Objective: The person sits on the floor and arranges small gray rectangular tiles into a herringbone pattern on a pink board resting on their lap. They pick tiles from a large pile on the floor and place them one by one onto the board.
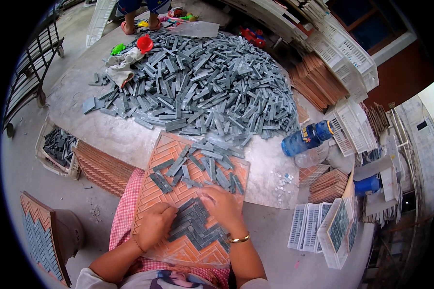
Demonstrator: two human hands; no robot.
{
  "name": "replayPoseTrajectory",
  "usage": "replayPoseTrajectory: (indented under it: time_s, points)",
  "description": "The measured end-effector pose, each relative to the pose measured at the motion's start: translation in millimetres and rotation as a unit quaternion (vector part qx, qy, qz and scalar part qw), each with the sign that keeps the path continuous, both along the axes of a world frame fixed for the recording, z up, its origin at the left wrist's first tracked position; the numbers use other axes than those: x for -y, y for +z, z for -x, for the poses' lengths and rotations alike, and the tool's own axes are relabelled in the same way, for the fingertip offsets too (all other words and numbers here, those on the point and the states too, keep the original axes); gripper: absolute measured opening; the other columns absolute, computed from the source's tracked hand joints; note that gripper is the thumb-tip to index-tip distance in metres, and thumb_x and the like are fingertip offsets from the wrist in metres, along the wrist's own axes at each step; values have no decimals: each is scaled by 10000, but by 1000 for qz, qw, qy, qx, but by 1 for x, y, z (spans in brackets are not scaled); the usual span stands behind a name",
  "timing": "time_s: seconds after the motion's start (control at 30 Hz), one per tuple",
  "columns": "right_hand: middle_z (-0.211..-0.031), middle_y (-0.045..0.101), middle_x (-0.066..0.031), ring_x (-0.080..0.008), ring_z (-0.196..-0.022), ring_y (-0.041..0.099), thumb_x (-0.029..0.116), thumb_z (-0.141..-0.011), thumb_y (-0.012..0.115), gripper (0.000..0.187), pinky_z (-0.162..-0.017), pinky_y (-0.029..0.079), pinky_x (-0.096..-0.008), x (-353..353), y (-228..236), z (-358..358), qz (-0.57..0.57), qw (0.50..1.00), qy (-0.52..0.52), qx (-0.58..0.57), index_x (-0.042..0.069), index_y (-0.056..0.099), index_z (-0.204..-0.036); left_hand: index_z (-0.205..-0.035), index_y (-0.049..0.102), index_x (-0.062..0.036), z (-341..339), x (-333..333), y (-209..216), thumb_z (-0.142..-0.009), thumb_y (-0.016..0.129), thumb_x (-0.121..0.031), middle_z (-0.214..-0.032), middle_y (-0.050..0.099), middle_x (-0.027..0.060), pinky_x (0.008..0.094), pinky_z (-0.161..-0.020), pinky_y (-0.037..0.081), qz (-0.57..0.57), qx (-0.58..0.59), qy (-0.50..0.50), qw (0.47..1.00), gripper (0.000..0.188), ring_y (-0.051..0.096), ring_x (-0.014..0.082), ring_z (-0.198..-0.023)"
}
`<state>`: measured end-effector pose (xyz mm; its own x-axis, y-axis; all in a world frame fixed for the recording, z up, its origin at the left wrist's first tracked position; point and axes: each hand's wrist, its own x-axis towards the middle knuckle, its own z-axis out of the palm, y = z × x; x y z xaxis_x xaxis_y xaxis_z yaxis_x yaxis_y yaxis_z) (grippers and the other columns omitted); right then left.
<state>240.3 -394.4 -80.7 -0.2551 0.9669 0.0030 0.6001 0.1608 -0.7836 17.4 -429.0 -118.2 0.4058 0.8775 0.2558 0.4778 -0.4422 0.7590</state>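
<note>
On my lap lies an orange-brown grooved tray (183, 248) with a herringbone pattern. Dark grey strip tiles (200, 225) sit side by side in its grooves in the lower middle part. Loose grey strips (212, 166) are heaped over the tray's far half. My left hand (155, 224) rests at the left edge of the laid strips, fingers curled; whatever they hold is hidden. Over the far right of the laid area, my right hand (222, 204) has its fingertips pinched on a grey strip tile, mostly covered by the fingers.
Beyond the tray, a large pile of grey strips (217, 91) covers a pale board. A blue bottle (301, 140) stands right of it. Stacked trays (103, 166) are at left; white crates (335, 233) stand at right. Another person's feet (128, 26) show at the far edge.
</note>
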Motion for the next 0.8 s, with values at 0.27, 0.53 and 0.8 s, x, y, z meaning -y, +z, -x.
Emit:
replayPoseTrajectory:
  time_s: [0.27, 0.53, 0.8]
  points:
    - [-1079, 654, -152, -293, -885, 670, -4, -860, 598, 252, -755, 513, -323, 9, -4, -2, -38, 993, -28, 110, 45, 645, -1102, -955, 657, -19, -7, -18, -5, -759, 641, 3, -876, 616, 135, 399, -728, 499, 27, 0, -2, 1000, 198, 599, 332, -805]
    - [-1106, 636, -143, -276, -838, 676, 14, -871, 593, 238, -503, 541, -298, 12, -34, -9, -112, 991, 22, 64, 50, 640, -1101, -1033, 654, -8, -23, -28, -3, -778, 562, -50, -958, 621, 113, 380, -778, 505, -9, -73, -77, 994, 274, 613, 305, -889]
    - [-939, 646, -112, -271, -762, 640, 105, -814, 698, 214, -702, 504, -351, 25, -7, 5, -8, 991, -61, 117, 35, 631, -1005, -1036, 646, -7, -25, -29, 6, -768, 548, -33, -920, 602, 128, 385, -756, 504, 0, -63, -78, 995, 287, 608, 309, -861]
